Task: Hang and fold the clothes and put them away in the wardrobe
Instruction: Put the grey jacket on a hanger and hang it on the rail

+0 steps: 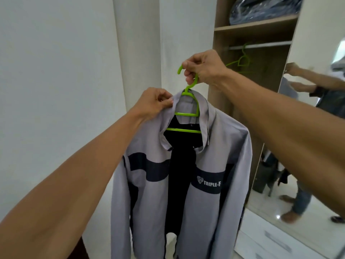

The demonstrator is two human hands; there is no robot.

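A grey jacket (214,161) with dark navy bands and an open front hangs on a bright green hanger (187,114) in the middle of the view. My right hand (203,67) grips the hanger's hook and holds the jacket up in the air. My left hand (155,101) pinches the left side of the jacket's collar. The open wardrobe (220,101) stands just behind and to the right, with its hanging rail (261,46) near the top.
Another green hanger (240,61) hangs on the rail. A shelf above holds a bundle in dark plastic (265,10). A mirrored door (308,128) stands open at the right, white drawers (276,238) below it. A white wall and column fill the left.
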